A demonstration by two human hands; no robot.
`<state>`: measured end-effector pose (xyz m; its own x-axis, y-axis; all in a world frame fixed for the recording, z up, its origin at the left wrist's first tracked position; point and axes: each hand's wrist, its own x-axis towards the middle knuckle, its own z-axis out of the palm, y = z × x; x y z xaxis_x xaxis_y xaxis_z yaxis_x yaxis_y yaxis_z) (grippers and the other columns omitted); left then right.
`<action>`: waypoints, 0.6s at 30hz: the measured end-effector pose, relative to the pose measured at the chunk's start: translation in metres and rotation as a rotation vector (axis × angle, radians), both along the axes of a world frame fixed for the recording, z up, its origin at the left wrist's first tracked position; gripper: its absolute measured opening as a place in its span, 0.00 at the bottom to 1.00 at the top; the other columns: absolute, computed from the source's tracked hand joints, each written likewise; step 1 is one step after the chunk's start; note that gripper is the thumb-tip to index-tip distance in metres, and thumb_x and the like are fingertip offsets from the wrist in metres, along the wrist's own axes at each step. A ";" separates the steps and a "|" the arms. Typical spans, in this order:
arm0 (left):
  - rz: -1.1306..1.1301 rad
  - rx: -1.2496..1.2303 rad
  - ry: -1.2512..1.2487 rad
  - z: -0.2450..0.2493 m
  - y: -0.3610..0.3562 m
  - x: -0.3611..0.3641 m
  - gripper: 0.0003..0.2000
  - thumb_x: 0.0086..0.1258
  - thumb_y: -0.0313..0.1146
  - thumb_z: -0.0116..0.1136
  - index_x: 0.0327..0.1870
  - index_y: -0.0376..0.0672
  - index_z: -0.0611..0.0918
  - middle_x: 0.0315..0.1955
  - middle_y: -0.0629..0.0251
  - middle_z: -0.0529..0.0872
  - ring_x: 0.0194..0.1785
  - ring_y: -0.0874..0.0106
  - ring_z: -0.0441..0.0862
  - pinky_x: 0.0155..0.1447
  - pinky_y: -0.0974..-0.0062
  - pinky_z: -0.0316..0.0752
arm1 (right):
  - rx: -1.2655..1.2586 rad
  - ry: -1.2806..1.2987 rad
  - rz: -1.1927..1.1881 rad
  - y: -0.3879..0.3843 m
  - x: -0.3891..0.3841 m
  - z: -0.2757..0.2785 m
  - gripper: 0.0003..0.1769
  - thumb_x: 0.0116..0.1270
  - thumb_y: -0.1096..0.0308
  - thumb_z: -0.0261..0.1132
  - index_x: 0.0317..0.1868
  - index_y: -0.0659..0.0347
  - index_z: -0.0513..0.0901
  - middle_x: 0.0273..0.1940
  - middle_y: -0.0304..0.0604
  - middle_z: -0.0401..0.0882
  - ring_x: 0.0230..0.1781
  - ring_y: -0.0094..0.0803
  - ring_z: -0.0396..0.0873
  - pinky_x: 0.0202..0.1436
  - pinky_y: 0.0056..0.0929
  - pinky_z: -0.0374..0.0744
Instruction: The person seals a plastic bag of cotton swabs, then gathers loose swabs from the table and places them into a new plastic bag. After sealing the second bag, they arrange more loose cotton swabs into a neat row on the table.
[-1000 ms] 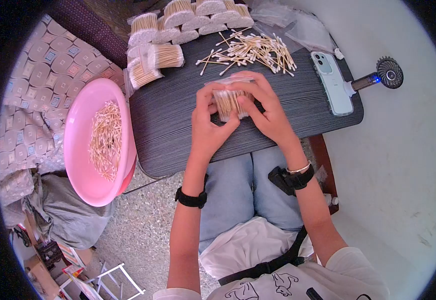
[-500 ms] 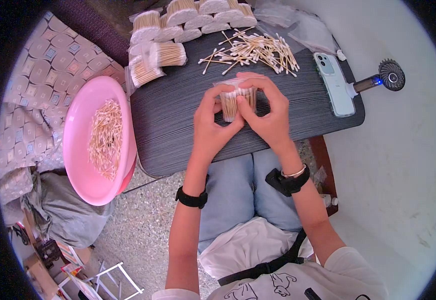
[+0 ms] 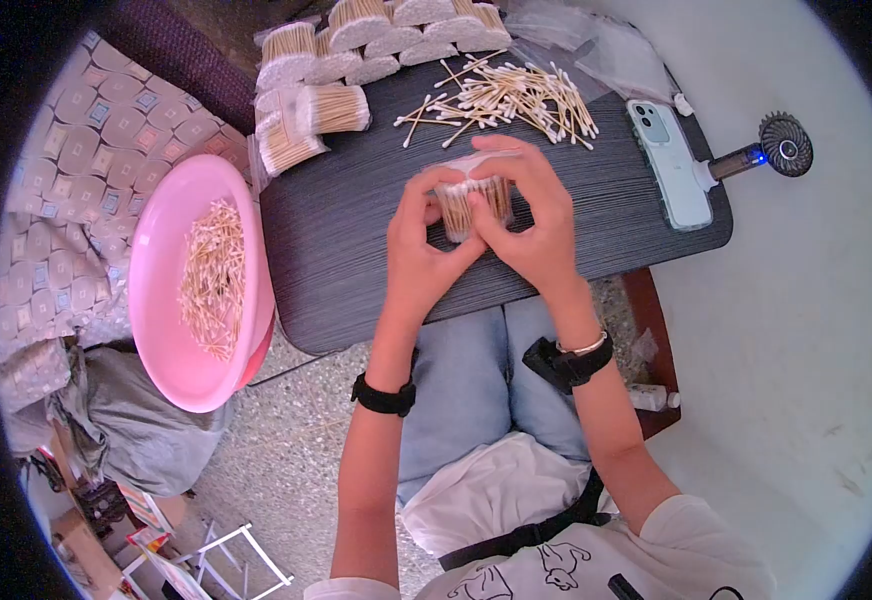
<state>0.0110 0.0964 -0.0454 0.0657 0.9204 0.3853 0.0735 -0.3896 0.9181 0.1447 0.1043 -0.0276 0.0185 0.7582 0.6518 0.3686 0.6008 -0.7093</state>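
1. The clear plastic packet of wooden cotton swabs (image 3: 471,203) is just above the middle of the frame, over the dark wood-grain counter (image 3: 346,255). I cannot tell whether it rests on the surface.
2. The left grip (image 3: 421,250), a bare hand, clasps the packet's left side and lower edge.
3. The right grip (image 3: 538,225) grasps its right side, fingers curled over the top.
4. Left of the hands, bare counter runs out to the rounded left edge.
5. The near edge lies just below the wrists.
6. A loose heap of cotton swabs (image 3: 504,95) lies near, above the packet.
7. Packed swab bundles (image 3: 321,70) crowd the upper left corner.
8. A pale blue phone (image 3: 668,165) lies by the right edge, with a small black fan (image 3: 784,145) beyond it.
9. A pink plastic basin (image 3: 161,375) of swabs sits just beside the left edge.
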 end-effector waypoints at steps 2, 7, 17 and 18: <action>0.000 -0.005 0.012 0.000 0.000 0.000 0.22 0.52 0.25 0.69 0.49 0.42 0.74 0.45 0.62 0.80 0.43 0.71 0.83 0.47 0.74 0.78 | -0.019 -0.046 0.003 -0.002 0.003 0.005 0.11 0.53 0.72 0.65 0.39 0.57 0.79 0.51 0.44 0.76 0.40 0.41 0.81 0.41 0.34 0.79; 0.000 0.013 0.067 0.003 -0.001 0.000 0.21 0.52 0.25 0.68 0.47 0.42 0.74 0.45 0.63 0.79 0.43 0.71 0.83 0.46 0.75 0.79 | -0.055 -0.111 0.023 -0.003 0.006 0.010 0.09 0.54 0.70 0.64 0.37 0.56 0.78 0.52 0.42 0.72 0.36 0.40 0.81 0.37 0.35 0.79; -0.018 0.042 0.121 0.001 0.000 0.000 0.21 0.50 0.23 0.67 0.47 0.43 0.74 0.46 0.63 0.78 0.43 0.70 0.82 0.44 0.74 0.79 | -0.116 -0.086 0.071 -0.003 0.009 0.014 0.08 0.52 0.71 0.64 0.35 0.58 0.77 0.49 0.44 0.72 0.36 0.39 0.80 0.37 0.33 0.78; -0.015 0.038 0.128 -0.001 0.000 -0.001 0.22 0.50 0.23 0.66 0.47 0.43 0.74 0.45 0.63 0.78 0.43 0.70 0.82 0.44 0.74 0.79 | -0.129 -0.058 0.078 -0.003 0.009 0.014 0.08 0.52 0.72 0.64 0.34 0.58 0.76 0.48 0.44 0.73 0.37 0.39 0.80 0.38 0.32 0.78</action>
<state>0.0098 0.0967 -0.0468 0.1304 0.9038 0.4076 0.1833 -0.4260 0.8860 0.1536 0.1012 -0.0135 -0.0783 0.8333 0.5472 0.3670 0.5345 -0.7613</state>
